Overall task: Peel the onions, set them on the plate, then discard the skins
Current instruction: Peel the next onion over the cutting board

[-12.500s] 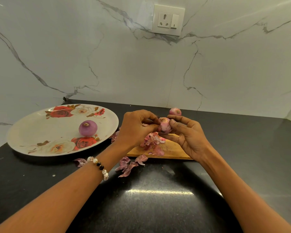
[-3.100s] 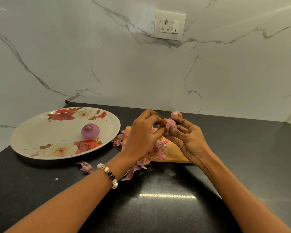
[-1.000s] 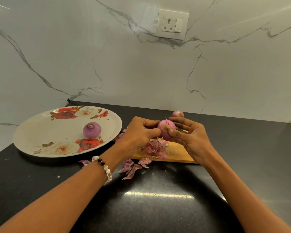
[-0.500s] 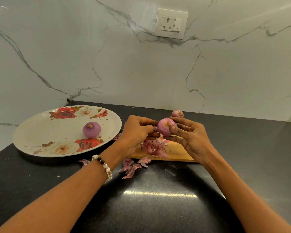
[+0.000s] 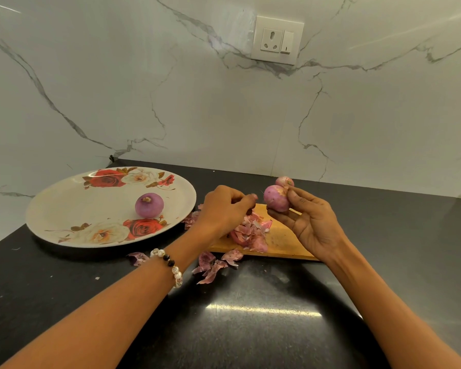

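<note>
Purple onion, held: right hand (image 5: 308, 222) pinches it (image 5: 276, 201) between thumb and fingertips, lifted above the wooden board (image 5: 282, 239).
Left hand (image 5: 222, 210): fingers curled in, tips pressed together just left of the held onion; whether a scrap of skin sits between them I cannot tell.
Plate (image 5: 64, 209): floral, on the black counter (image 5: 250, 328) to the left, one peeled onion (image 5: 149, 205) on it.
Third onion (image 5: 284, 181): behind the held one, near the wall.
Skins (image 5: 249, 233): heaped on the board, more spilled onto the counter in front.
</note>
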A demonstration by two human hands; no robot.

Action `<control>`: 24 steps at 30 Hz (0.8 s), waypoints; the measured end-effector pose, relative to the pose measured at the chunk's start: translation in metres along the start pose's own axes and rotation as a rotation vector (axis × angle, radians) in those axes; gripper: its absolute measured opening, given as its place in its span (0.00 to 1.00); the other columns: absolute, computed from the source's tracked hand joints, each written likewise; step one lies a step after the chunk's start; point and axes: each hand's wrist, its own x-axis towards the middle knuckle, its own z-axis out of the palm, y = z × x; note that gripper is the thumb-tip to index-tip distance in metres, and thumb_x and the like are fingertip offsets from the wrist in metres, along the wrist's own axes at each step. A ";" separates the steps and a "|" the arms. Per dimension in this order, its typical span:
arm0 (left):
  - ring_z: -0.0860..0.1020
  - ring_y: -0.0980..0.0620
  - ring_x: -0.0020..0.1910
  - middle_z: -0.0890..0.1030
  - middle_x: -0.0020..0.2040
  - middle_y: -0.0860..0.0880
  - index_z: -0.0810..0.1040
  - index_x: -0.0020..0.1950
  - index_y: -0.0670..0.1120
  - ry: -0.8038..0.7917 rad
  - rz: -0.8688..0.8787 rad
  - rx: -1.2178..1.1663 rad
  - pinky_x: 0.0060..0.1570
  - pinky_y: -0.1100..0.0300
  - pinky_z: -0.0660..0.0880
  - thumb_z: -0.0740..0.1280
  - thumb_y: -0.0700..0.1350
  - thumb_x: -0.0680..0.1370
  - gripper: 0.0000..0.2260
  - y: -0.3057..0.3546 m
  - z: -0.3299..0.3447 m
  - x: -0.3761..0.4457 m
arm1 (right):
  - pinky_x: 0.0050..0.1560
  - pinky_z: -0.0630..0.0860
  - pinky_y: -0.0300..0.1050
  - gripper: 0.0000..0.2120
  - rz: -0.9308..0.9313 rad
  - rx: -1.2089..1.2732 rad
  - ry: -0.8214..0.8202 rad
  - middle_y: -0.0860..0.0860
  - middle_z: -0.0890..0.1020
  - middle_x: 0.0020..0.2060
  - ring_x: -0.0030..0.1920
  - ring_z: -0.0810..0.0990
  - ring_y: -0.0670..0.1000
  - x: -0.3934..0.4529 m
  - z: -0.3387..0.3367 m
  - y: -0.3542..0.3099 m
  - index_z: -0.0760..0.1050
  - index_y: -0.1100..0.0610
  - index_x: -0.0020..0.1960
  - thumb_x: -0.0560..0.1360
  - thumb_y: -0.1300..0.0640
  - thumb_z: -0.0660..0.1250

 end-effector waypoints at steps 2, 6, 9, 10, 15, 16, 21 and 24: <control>0.81 0.52 0.43 0.84 0.44 0.49 0.84 0.50 0.43 -0.016 0.042 0.014 0.47 0.59 0.78 0.65 0.54 0.78 0.15 0.003 0.000 -0.001 | 0.45 0.84 0.54 0.14 0.007 -0.010 -0.014 0.62 0.84 0.52 0.52 0.84 0.63 0.000 0.000 0.001 0.78 0.65 0.56 0.71 0.64 0.67; 0.79 0.58 0.50 0.83 0.52 0.54 0.81 0.60 0.47 -0.108 0.043 -0.083 0.50 0.66 0.74 0.70 0.54 0.74 0.18 0.005 -0.002 -0.002 | 0.48 0.83 0.56 0.16 -0.008 -0.082 -0.065 0.61 0.84 0.51 0.52 0.84 0.61 -0.002 0.001 0.003 0.78 0.65 0.57 0.69 0.64 0.68; 0.80 0.58 0.49 0.83 0.50 0.54 0.81 0.59 0.47 -0.139 -0.005 -0.143 0.51 0.64 0.76 0.72 0.50 0.73 0.16 0.003 0.002 -0.003 | 0.50 0.82 0.58 0.17 -0.020 -0.153 -0.085 0.62 0.84 0.52 0.53 0.84 0.62 -0.003 0.003 0.006 0.78 0.64 0.57 0.69 0.64 0.69; 0.80 0.58 0.49 0.83 0.49 0.53 0.81 0.59 0.47 -0.133 -0.021 -0.160 0.51 0.63 0.76 0.73 0.49 0.73 0.15 0.002 0.002 -0.003 | 0.49 0.82 0.58 0.17 -0.021 -0.167 -0.088 0.62 0.84 0.52 0.53 0.84 0.62 -0.003 0.003 0.007 0.79 0.63 0.57 0.69 0.65 0.69; 0.82 0.55 0.49 0.85 0.47 0.50 0.83 0.57 0.45 -0.140 -0.047 -0.239 0.54 0.55 0.79 0.72 0.44 0.73 0.12 0.000 0.002 -0.002 | 0.49 0.83 0.57 0.17 -0.035 -0.209 -0.090 0.63 0.83 0.54 0.53 0.84 0.63 -0.004 0.003 0.008 0.80 0.62 0.56 0.67 0.65 0.71; 0.82 0.54 0.49 0.85 0.48 0.50 0.83 0.57 0.44 -0.146 -0.042 -0.236 0.54 0.54 0.79 0.72 0.43 0.74 0.12 0.000 0.002 -0.001 | 0.49 0.83 0.57 0.17 -0.034 -0.215 -0.088 0.63 0.83 0.54 0.53 0.84 0.63 -0.004 0.003 0.008 0.80 0.62 0.56 0.67 0.65 0.71; 0.81 0.56 0.49 0.84 0.50 0.49 0.81 0.59 0.43 -0.126 -0.001 -0.181 0.51 0.61 0.79 0.69 0.38 0.75 0.12 -0.001 0.001 -0.001 | 0.48 0.83 0.56 0.16 -0.033 -0.208 -0.080 0.62 0.83 0.54 0.53 0.84 0.62 -0.004 0.004 0.007 0.80 0.63 0.56 0.68 0.64 0.71; 0.81 0.56 0.49 0.84 0.51 0.49 0.82 0.58 0.44 -0.093 -0.008 -0.172 0.53 0.61 0.78 0.70 0.38 0.75 0.12 -0.003 0.001 -0.001 | 0.47 0.83 0.56 0.15 -0.035 -0.180 -0.073 0.61 0.84 0.53 0.53 0.84 0.61 -0.003 0.004 0.006 0.80 0.64 0.55 0.69 0.63 0.70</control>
